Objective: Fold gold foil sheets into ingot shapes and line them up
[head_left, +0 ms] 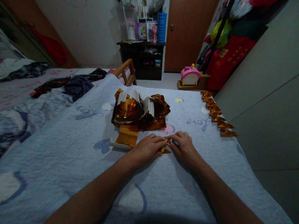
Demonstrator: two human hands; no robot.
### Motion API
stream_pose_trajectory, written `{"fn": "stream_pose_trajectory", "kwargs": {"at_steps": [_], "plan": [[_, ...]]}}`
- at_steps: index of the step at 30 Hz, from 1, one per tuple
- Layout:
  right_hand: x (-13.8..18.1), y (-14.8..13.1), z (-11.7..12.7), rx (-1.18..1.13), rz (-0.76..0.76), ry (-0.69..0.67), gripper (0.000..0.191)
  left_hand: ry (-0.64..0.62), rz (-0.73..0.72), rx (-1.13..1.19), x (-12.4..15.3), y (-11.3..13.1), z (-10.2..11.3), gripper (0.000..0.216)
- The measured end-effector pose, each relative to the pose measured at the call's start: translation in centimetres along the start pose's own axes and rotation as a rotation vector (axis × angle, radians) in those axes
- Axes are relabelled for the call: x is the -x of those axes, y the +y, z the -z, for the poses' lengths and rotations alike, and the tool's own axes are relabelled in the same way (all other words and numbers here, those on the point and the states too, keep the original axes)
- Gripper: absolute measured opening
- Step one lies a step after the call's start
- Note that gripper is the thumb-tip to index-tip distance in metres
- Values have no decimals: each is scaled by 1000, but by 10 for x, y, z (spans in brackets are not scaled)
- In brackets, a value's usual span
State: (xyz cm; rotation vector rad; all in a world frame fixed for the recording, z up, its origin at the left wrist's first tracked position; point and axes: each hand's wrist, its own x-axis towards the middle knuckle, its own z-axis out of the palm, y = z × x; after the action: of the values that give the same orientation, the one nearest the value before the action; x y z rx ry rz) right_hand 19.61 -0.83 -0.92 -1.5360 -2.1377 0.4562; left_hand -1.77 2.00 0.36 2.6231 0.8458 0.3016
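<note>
My left hand (146,148) and my right hand (184,145) rest on a pale blue quilt (70,155), fingers curled and pinched on one small folded piece of gold foil paper (166,145) between them. Most of that piece is hidden under my fingers. Just beyond my hands lies a fanned stack of gold foil sheets (140,110), curled, with white backs showing. A loose gold sheet (127,136) lies flat to the left of my left hand.
A row of several folded gold pieces (216,112) runs along the quilt's right edge. Dark clothes (72,84) lie at the back left. Behind the bed stand a wooden chair (126,72), a dark shelf (142,59), a door and a pink toy house (190,75).
</note>
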Motion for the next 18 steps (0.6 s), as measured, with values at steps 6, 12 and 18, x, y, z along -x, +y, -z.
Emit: {"fn": "stream_pose_trajectory", "kwargs": {"at_steps": [6,12,18], "plan": [[0,3,-1,4,24,4,24,0,-6,-16,1,0,-1,37],[0,6,-4,26,18,28,25,23,-28,-38,2,-2,-4,42],[0,4,-1,8,-20,50,18,18,-41,-60,2,-2,-5,37]]}}
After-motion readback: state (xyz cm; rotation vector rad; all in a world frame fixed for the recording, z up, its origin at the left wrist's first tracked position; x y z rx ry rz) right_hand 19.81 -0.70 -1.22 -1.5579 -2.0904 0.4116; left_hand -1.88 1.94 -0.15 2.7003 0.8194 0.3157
